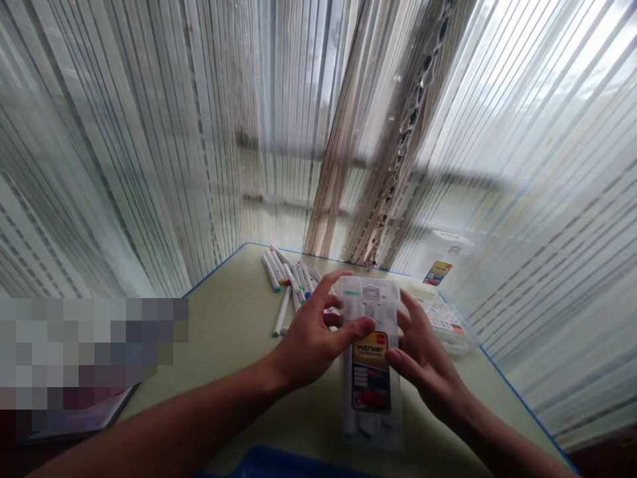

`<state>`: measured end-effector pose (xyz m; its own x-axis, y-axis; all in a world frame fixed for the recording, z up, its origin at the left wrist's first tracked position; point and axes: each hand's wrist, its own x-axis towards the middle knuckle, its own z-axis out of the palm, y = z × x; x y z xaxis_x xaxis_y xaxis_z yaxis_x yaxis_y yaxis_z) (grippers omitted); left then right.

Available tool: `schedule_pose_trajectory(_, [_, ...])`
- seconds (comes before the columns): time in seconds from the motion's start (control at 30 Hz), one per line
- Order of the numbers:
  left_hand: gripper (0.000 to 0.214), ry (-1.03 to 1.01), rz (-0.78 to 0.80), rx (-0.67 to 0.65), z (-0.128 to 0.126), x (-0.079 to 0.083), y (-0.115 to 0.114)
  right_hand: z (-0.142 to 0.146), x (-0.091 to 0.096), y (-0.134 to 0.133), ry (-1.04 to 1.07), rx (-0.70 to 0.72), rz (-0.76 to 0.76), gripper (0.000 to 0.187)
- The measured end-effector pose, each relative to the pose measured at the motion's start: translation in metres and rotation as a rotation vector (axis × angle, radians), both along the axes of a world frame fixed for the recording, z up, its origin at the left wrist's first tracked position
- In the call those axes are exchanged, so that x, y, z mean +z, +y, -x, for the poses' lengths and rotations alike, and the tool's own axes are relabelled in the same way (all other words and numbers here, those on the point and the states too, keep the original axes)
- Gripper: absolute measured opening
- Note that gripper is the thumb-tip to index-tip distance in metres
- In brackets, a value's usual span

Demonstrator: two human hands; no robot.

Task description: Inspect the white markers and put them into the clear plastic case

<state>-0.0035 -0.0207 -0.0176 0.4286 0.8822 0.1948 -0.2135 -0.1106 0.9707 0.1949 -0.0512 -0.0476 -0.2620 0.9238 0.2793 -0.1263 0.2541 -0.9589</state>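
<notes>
"And the clear plastic marker case [371,372] is held over the table [209,332]!"

"Left hand [321,335] clamps its left side, right hand [425,352] grips its right, steadying it, I'd judge."

"Inside?"

"Slim shapes, blurred. Loose markers [292,275] lie beyond its left; beyond its right, a second case [442,318], lid [445,255] apparently raised."

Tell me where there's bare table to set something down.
Widest: left of the loose markers, beyond the left forearm. Narrower: between the right forearm and the table's blue right edge. Crowded: around the markers and the plastic cases at far right.
</notes>
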Motion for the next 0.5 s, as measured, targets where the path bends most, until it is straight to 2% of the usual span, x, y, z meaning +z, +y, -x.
schedule_pose_trajectory(0.13, [0.065,-0.036,0.078,-0.073,-0.0005,0.0000,-0.0015,0.0008,0.0044,0.0012,0.038,-0.040,0.010,0.095])
schedule_pose_trajectory(0.23, [0.063,-0.038,0.094,-0.087,-0.0003,0.0003,-0.0019,0.0001,0.0054,0.0019,0.022,-0.017,0.027,0.095])
schedule_pose_trajectory(0.33, [0.064,-0.019,0.120,-0.093,-0.0005,-0.0008,-0.0018,-0.0009,0.0050,0.0030,0.019,0.012,0.043,0.088])
schedule_pose_trajectory(0.5, [0.061,-0.013,0.106,-0.115,-0.0014,-0.0027,-0.0021,0.0001,0.0063,0.0044,0.074,0.043,0.042,0.066])
